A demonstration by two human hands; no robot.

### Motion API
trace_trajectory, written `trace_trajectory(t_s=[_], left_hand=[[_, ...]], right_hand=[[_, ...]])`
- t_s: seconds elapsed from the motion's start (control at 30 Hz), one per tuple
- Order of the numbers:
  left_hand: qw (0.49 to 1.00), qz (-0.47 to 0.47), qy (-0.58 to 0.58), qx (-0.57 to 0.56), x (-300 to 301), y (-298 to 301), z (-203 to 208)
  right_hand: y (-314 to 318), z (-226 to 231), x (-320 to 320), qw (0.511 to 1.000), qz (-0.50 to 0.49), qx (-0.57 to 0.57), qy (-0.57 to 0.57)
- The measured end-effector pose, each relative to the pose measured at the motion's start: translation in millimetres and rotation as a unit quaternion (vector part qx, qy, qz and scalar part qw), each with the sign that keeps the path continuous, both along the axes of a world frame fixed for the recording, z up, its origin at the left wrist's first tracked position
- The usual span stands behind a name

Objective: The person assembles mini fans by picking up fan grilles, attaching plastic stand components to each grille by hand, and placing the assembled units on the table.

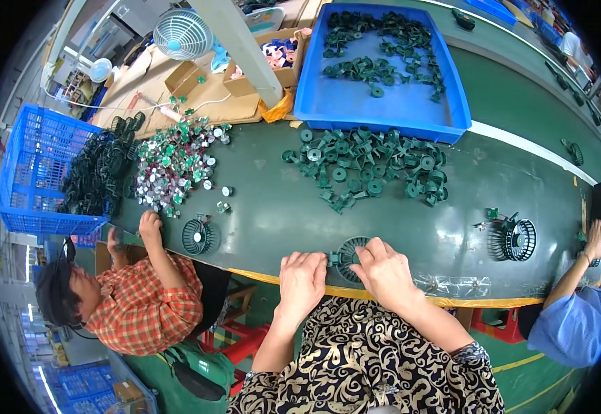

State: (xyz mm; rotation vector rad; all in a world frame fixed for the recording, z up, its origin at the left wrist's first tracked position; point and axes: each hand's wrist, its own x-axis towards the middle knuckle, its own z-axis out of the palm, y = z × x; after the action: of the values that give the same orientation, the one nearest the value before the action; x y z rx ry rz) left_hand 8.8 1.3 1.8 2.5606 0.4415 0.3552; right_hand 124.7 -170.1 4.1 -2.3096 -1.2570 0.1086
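In front of me at the table's near edge lies a dark green slatted fan cage, round, its near side partly hidden by my fingers. My right hand is closed on the cage's right side, fingers bent over its rim. A small dark green plastic bracket sits against the cage's left side. Closed around that bracket's left end is my left hand, its fingers curled together. Further off lies a pile of similar green brackets. To the right stands another fan cage with a small green part and wires beside it.
A blue tray of green parts stands behind the bracket pile. Small motors with green boards are heaped left, near a blue crate of black cages. One co-worker sits left by another cage; another sits right.
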Motion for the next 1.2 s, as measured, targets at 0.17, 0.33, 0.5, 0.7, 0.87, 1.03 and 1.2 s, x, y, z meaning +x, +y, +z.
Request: trace_trajectory(t_s=[0.17,0.33,0.5,0.7,0.87,1.03,1.2], left_hand=[[0.999,-0.002,0.001,-0.037,1.0,1.6,1.6],[0.997,-0.013,0.029,-0.066,1.4,3.3,2.5],[0.993,-0.032,0.054,-0.099,5.7,9.5,4.2],[0.996,0.031,0.050,-0.063,16.0,-6.1,4.2],[0.996,0.034,0.042,-0.073,16.9,-8.5,-6.6],[0.998,0.037,0.038,-0.040,14.7,-18.7,-9.5],[0.995,0.047,0.019,-0.085,15.3,-17.4,-13.5]], right_hand=[[-0.5,0.3,1.4,1.000,0.011,-0.019,0.013],[-0.7,-1.9,-1.2,0.999,0.013,-0.029,0.004],[6.3,-4.4,-8.5,0.994,0.001,-0.090,-0.063],[11.9,-7.4,-7.4,0.992,0.002,-0.104,-0.077],[11.0,-8.1,-4.9,0.995,-0.003,-0.083,-0.060],[10.1,-5.6,-3.3,0.997,0.009,-0.041,-0.059],[6.7,-7.4,-7.1,0.998,-0.008,-0.055,-0.034]])
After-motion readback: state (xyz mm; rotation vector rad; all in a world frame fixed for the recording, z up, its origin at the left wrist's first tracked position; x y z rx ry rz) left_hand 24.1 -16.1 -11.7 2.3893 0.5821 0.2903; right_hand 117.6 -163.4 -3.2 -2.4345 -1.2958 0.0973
